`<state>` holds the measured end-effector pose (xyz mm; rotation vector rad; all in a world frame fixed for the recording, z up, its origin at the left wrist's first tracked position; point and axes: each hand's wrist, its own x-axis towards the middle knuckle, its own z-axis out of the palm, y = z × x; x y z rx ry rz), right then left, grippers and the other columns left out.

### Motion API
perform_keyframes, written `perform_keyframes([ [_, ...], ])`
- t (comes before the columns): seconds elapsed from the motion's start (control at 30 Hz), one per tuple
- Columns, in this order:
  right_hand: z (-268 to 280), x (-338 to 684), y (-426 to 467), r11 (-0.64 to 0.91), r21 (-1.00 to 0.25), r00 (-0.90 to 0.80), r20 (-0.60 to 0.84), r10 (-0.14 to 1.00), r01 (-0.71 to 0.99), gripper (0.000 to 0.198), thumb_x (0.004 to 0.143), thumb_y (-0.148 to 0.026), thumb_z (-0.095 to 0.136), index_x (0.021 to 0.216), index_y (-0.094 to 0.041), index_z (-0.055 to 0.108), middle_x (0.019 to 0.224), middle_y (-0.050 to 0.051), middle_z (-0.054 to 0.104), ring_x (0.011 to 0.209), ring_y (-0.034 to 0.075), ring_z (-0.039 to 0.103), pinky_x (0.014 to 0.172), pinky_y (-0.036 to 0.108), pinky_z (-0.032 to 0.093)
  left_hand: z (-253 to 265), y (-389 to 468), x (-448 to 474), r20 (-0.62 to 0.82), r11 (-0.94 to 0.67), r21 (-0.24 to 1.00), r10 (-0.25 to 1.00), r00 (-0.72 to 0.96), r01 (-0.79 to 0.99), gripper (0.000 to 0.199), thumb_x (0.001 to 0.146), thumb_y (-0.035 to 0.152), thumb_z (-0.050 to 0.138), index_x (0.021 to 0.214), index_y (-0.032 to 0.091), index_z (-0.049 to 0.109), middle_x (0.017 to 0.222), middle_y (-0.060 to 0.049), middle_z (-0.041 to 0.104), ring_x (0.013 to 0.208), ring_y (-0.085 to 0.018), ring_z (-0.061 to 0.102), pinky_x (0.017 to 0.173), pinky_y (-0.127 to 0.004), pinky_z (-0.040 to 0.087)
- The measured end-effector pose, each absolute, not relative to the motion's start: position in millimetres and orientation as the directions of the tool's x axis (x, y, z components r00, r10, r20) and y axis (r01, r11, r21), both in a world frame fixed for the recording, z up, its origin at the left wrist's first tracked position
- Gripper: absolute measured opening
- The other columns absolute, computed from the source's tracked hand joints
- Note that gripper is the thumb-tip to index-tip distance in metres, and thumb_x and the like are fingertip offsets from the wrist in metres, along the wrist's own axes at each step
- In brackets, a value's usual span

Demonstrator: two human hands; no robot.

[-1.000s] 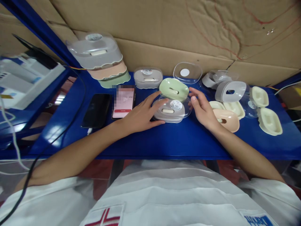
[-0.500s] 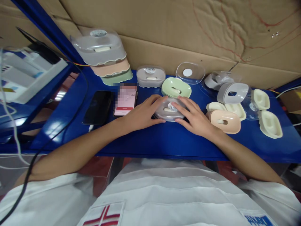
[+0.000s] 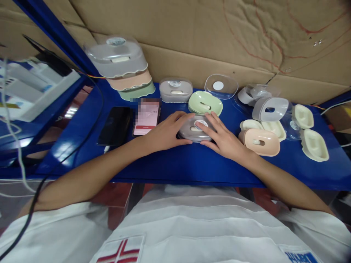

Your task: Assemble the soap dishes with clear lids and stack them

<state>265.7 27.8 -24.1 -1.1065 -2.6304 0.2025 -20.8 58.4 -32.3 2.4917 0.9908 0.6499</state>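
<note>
Since a second ago, the right hand (image 3: 222,140) has come onto the lidded grey box (image 3: 189,134). A black phone (image 3: 114,126) lies on the desk (image 3: 175,168) beside a lit phone (image 3: 147,118). The left hand (image 3: 170,132) clasps the box's left end, thumb at the front. Just behind stands a green box (image 3: 199,99). The right hand's splayed fingers clasp the other end, near a peach box (image 3: 265,148).
</note>
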Motion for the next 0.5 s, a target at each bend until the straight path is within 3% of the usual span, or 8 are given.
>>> perform_keyframes([
  [0.13, -25, 266, 29, 0.696, -0.233, -0.637, 0.286, 0.716, 0.679, 0.083, 0.107, -0.049, 0.060, 0.176, -0.026, 0.020, 0.182, 0.018, 0.020, 0.170, 0.038, 0.013, 0.132, 0.069, 0.028, -18, 64, -28, 0.310, -0.679, 0.467, 0.726, 0.614, 0.567, 0.086, 0.095, 0.063, 0.077, 0.163, 0.022, 0.043, 0.159, -0.016, 0.052, 0.148, -0.035, 0.053, 0.126, -0.056, 0.044],
  [0.23, -21, 266, 29, 0.666, -0.208, -0.568, 0.379, 0.730, 0.717, 0.086, 0.109, -0.046, 0.056, 0.177, -0.021, 0.012, 0.181, 0.022, 0.020, 0.170, 0.037, 0.017, 0.133, 0.065, 0.030, -4, 83, -41, 0.390, -0.651, 0.429, 0.759, 0.521, 0.627, 0.090, 0.097, 0.077, 0.065, 0.163, 0.021, 0.041, 0.163, -0.014, 0.050, 0.151, -0.036, 0.049, 0.128, -0.060, 0.040],
  [0.33, -19, 267, 29, 0.605, -0.160, -0.514, 0.386, 0.766, 0.780, 0.080, 0.110, -0.044, 0.052, 0.176, -0.021, 0.015, 0.180, 0.022, 0.025, 0.168, 0.036, 0.023, 0.132, 0.064, 0.030, 5, 113, -56, 0.468, -0.599, 0.398, 0.784, 0.408, 0.695, 0.102, 0.091, 0.090, 0.058, 0.163, 0.020, 0.038, 0.163, -0.013, 0.050, 0.150, -0.036, 0.048, 0.129, -0.064, 0.037],
  [0.5, -28, 272, 34, 0.506, -0.067, -0.465, 0.306, 0.831, 0.860, 0.070, 0.111, -0.043, 0.049, 0.171, -0.013, 0.031, 0.175, 0.023, 0.036, 0.164, 0.040, 0.032, 0.133, 0.066, 0.026, -1, 160, -68, 0.426, -0.496, 0.417, 0.847, 0.318, 0.762, 0.109, 0.086, 0.095, 0.059, 0.163, 0.021, 0.037, 0.162, -0.010, 0.047, 0.146, -0.037, 0.048, 0.129, -0.068, 0.035],
])
